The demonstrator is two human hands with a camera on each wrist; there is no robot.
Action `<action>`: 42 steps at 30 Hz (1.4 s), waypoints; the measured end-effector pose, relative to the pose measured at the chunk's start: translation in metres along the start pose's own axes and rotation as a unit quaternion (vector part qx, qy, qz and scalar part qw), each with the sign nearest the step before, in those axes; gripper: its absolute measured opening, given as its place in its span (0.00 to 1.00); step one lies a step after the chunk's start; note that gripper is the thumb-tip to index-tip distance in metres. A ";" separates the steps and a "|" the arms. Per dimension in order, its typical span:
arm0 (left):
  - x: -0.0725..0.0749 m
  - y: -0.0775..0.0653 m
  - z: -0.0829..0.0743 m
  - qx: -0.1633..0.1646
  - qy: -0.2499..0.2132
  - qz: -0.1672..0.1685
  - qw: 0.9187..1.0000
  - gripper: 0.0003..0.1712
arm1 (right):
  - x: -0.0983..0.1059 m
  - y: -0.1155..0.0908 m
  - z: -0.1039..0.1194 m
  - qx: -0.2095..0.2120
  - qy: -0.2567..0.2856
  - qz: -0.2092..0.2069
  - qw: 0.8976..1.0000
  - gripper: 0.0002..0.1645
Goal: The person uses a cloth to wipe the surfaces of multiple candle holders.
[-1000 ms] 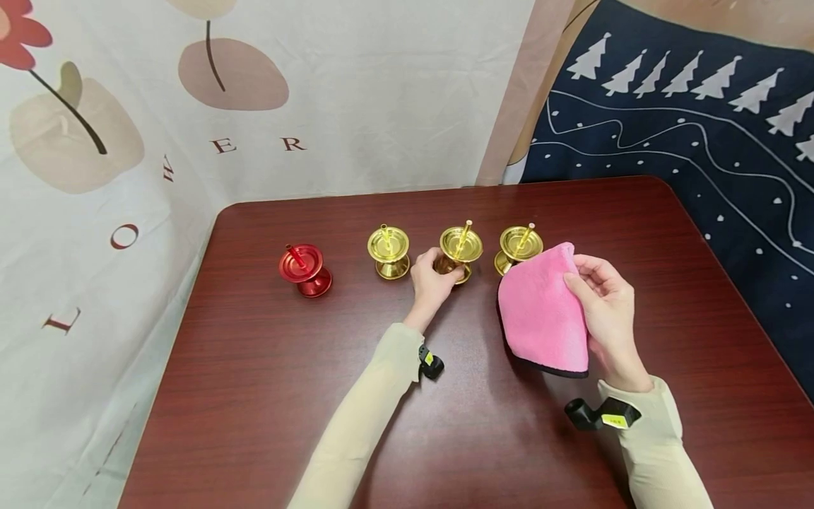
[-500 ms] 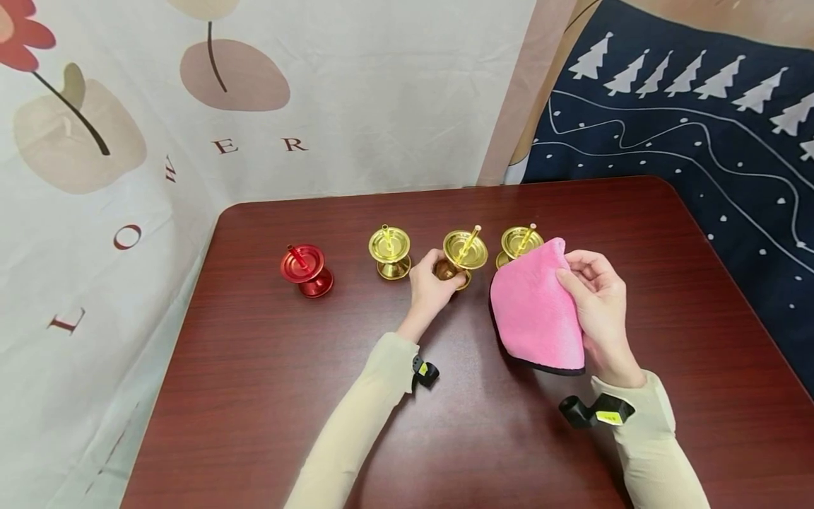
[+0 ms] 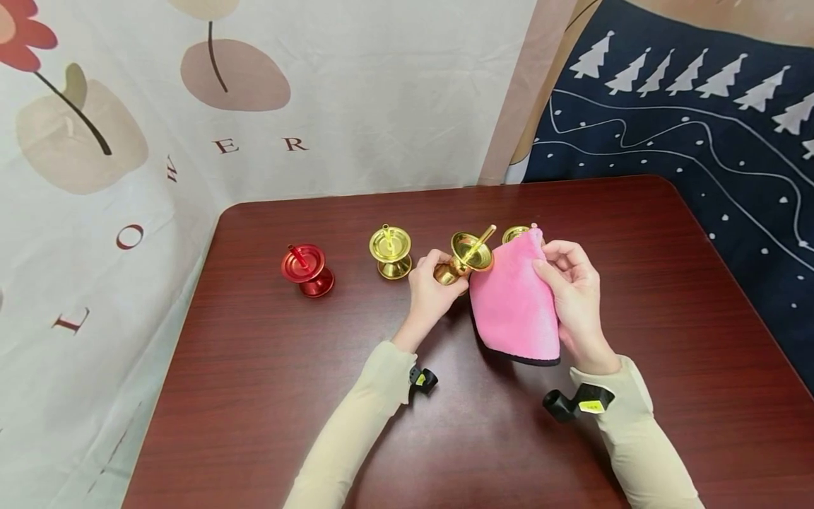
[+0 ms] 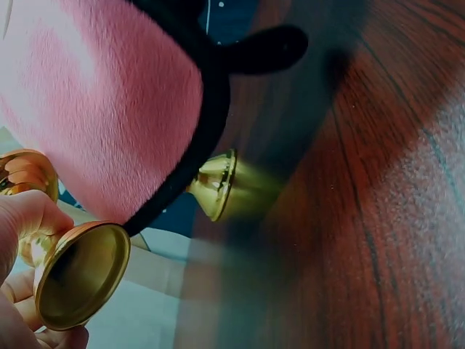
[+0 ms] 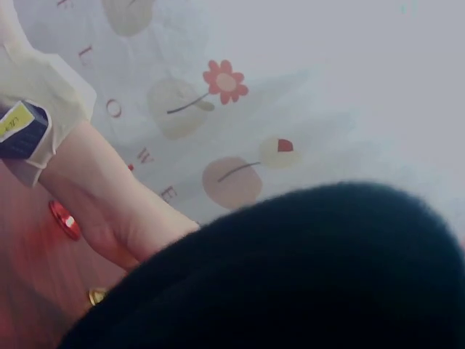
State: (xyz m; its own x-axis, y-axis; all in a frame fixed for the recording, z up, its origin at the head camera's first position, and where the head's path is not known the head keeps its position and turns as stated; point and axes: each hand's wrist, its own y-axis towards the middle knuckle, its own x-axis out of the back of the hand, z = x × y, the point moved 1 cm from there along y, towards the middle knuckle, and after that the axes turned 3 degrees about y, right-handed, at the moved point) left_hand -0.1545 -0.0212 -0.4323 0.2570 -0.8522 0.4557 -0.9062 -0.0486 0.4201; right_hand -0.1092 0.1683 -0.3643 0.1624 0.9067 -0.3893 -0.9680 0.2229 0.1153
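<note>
My left hand (image 3: 431, 291) grips a gold-coloured metal oil-lamp-like candle holder (image 3: 472, 252) by its stem and base. The holder has a shallow dish with a thin rod and leans to the right. In the left wrist view its hollow base (image 4: 87, 273) faces the camera, lifted off the table. My right hand (image 3: 577, 305) pinches a pink plush cloth (image 3: 516, 302) with black edging between thumb and fingers. The cloth hangs right up against the held dish. Behind it another gold holder (image 3: 514, 232) is mostly hidden. The cloth's dark side (image 5: 312, 269) blocks much of the right wrist view.
A third gold holder (image 3: 391, 249) stands upright to the left of my left hand. Farther left is a red holder (image 3: 308, 270) of the same shape. All are on a dark red wooden table (image 3: 254, 396), with a printed curtain (image 3: 381, 92) along its back.
My left hand has raised the gold holder and tipped its dish rightward. My right hand has carried the pink cloth left to meet it, covering more of the holder behind.
</note>
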 end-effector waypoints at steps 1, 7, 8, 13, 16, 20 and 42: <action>0.001 0.000 -0.001 -0.002 0.003 -0.001 1.000 0.17 | -0.002 0.001 -0.001 0.002 0.008 0.003 1.000 0.11; 0.007 -0.004 -0.010 0.000 0.001 0.010 1.000 0.17 | -0.010 0.005 -0.007 0.026 0.030 0.023 0.999 0.12; 0.007 -0.005 -0.012 -0.001 0.001 0.012 1.000 0.17 | -0.011 0.005 -0.008 0.027 0.033 0.027 0.999 0.12; 0.011 -0.007 -0.020 -0.008 -0.005 0.010 1.000 0.17 | -0.015 0.007 -0.016 0.026 0.038 0.040 0.998 0.14; 0.011 -0.008 -0.023 -0.008 -0.007 0.006 1.000 0.16 | -0.016 0.008 -0.019 0.031 0.042 0.048 0.998 0.14; 0.011 -0.009 -0.024 -0.002 -0.009 0.004 1.000 0.16 | -0.017 0.008 -0.021 0.050 0.040 0.063 0.996 0.14; 0.009 -0.012 -0.022 -0.015 0.000 -0.015 1.000 0.18 | -0.015 0.010 -0.012 0.229 -0.283 0.172 0.915 0.21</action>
State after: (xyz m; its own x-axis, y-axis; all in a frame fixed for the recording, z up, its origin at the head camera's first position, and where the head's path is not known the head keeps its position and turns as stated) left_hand -0.1338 -0.0168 -0.4163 0.2830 -0.8507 0.4429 -0.8881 -0.0581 0.4560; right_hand -0.1240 0.1525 -0.3676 0.0620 0.9627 0.2633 -0.8203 -0.1011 0.5629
